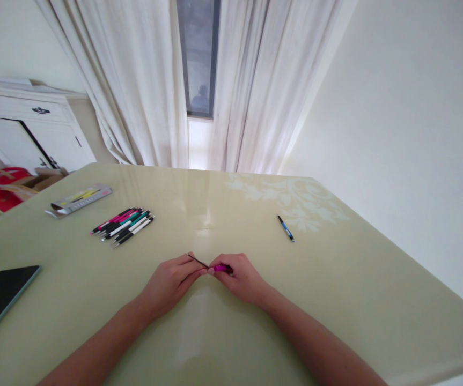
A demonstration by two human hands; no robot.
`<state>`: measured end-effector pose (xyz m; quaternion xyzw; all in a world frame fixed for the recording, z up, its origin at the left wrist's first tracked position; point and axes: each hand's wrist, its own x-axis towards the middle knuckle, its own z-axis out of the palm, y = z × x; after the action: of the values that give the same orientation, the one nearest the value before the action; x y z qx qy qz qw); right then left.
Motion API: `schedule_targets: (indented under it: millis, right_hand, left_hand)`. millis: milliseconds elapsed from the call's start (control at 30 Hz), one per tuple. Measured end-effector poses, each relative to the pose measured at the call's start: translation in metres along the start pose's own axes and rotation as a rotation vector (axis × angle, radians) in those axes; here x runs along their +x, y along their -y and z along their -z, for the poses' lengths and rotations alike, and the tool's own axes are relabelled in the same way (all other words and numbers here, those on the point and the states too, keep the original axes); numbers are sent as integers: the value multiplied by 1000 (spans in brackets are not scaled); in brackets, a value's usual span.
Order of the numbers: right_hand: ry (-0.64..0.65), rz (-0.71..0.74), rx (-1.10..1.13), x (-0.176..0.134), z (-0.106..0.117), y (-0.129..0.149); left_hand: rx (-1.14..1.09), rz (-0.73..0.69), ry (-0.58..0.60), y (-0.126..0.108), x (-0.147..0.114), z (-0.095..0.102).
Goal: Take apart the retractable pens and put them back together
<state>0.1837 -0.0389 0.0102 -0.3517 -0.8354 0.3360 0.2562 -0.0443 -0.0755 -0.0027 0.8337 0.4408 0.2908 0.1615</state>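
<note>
At dial centre, the left hand (174, 276) pinches a rod (197, 261) and the right hand (242, 277) grips a pink barrel (221, 268), fingertips meeting, presumably for steadiness, with pens (125, 225) at ten o'clock and a blue pen (285, 228) at two, apparently leaving room.

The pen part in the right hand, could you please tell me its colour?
The pen part is bright magenta, seen best in the head view.

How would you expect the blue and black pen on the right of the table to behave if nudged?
The pen looks slim and roughly round, so it may well roll. The table looks glossy, so the pen could also slide easily. Its straight, slender body suggests it is probably stiff and light.
</note>
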Motion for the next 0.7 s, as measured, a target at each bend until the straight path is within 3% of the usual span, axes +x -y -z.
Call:
schedule_targets:
  millis: [133,267,400,533,700]
  right_hand:
    - [-21,-26,-84,2,4,-2]
    - [-122,-203,-360,6,21,-12]
    - [-143,-362,-622,11,37,-28]
    - [-131,-397,-673,13,41,-37]
    - [-224,-329,-596,9,51,-34]
  left_hand:
    - [13,58,-1,-1,1,0]
    - [53,134,38,-1,2,1]
    - [86,138,103,-2,4,0]
    - [99,123,134,-2,4,0]
    - [99,105,121,-3,3,2]
